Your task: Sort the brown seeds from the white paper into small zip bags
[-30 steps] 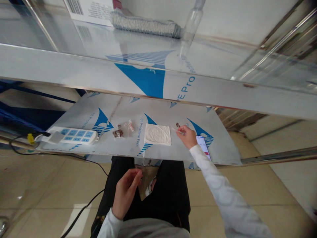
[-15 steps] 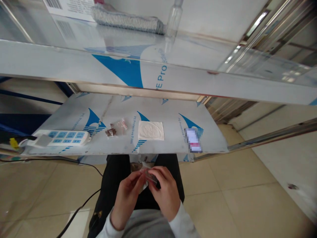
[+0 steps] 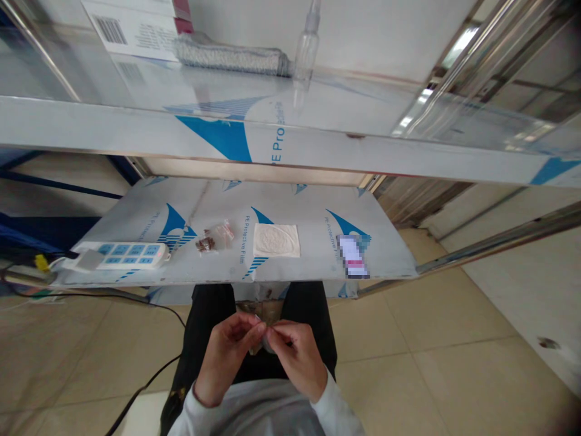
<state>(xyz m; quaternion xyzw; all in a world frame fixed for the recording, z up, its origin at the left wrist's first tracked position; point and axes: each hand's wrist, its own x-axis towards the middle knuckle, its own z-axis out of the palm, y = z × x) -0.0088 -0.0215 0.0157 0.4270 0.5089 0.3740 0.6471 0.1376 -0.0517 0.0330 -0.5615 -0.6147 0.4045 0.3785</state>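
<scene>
Above my lap, my left hand (image 3: 224, 351) and my right hand (image 3: 299, 354) meet at the fingertips, both closed in a pinch. Between them is a small clear plastic bag (image 3: 267, 346), mostly hidden by the fingers; a whitish, see-through part hangs below. What it contains, if anything, I cannot make out. On the shelf beyond my hands lies a white folded tissue (image 3: 276, 241) with an embossed round pattern. To its left rests another clear bag with a reddish strip (image 3: 224, 233), beside small brown pieces (image 3: 206, 242).
A phone (image 3: 353, 256) lies at the lower shelf's right. At the left sits a white power strip (image 3: 131, 255) with a plug and black cable (image 3: 154, 372). The upper shelf (image 3: 318, 142) bears a box (image 3: 136, 30), a grey cloth (image 3: 233, 57) and a spray bottle (image 3: 307, 48).
My hands have come closer together, fingertips now meeting. The bag, more visible between them before, is now mostly covered. My view has tilted slightly up.
</scene>
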